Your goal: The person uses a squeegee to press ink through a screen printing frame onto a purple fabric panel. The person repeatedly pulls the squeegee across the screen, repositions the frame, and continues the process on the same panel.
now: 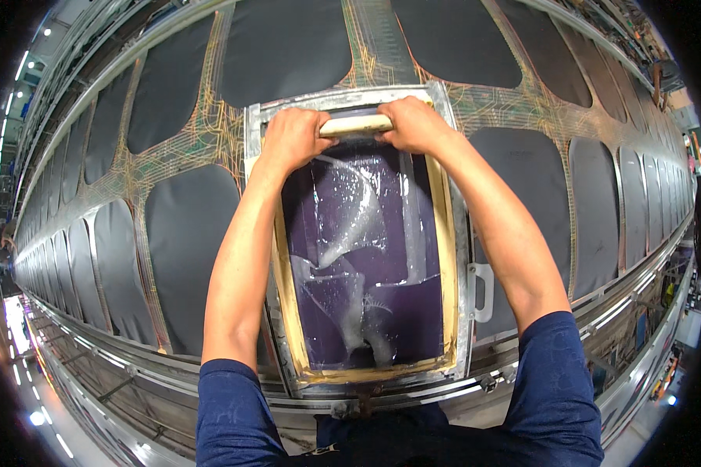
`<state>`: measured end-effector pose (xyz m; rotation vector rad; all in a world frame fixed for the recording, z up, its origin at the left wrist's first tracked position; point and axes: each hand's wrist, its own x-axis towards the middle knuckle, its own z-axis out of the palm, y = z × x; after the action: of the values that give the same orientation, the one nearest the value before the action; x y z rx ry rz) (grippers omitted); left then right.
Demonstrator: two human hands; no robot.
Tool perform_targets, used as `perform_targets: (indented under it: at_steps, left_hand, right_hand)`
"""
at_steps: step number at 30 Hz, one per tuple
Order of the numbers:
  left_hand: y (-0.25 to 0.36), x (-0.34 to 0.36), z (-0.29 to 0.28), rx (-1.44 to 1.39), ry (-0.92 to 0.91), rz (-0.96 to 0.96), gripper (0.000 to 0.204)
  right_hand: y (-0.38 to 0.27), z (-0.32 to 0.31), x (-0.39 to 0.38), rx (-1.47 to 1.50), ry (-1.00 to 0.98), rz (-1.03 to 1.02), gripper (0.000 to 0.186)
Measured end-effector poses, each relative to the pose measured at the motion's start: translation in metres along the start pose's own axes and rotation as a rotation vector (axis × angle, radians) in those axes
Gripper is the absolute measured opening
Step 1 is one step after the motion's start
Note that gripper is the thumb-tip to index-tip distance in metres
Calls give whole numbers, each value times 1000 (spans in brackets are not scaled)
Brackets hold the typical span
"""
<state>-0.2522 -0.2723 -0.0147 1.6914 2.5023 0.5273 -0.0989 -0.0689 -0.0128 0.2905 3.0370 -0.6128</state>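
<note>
A screen-printing frame (461, 311) of metal lies on the long table in front of me, its purple mesh (397, 327) edged with yellowish tape. Whitish, glossy smears of ink or paste streak the mesh. Across the far end of the frame runs a squeegee (356, 124) with a pale bar-shaped handle. My left hand (294, 138) is closed around the handle's left part, and my right hand (414, 124) grips its right part. The squeegee's blade is mostly hidden under the handle and hands. A light grey side handle (483, 293) sticks out from the frame's right side.
Dark fabric panels (191, 249) lie in rows along the table (183, 144), whose bare strips carry coloured line marks. A metal rail (234, 385) borders the near edge. Equipment and lights stand beyond both ends.
</note>
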Motion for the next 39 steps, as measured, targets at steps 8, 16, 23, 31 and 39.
perform_targets:
  at_steps: [8,16,23,31,39]
  left_hand:
    - [36,-76,8,-99,38,7,19]
    - [146,-270,26,-99,0,30,17]
    - [200,-340,22,-17,95,70,20]
    - [191,-345,25,1,-130,-9,32]
    - [183,-376,4,-111,88,-13,37]
  right_hand:
    - [-33,23,-67,84,26,-47,16]
    - [-128,73,-270,121,116,-134,18]
    - [-146,69,-346,288,24,-30,50]
    - [-6,93,-310,291,546,798,38]
    - [-67,22,-309,473,576,766,30]
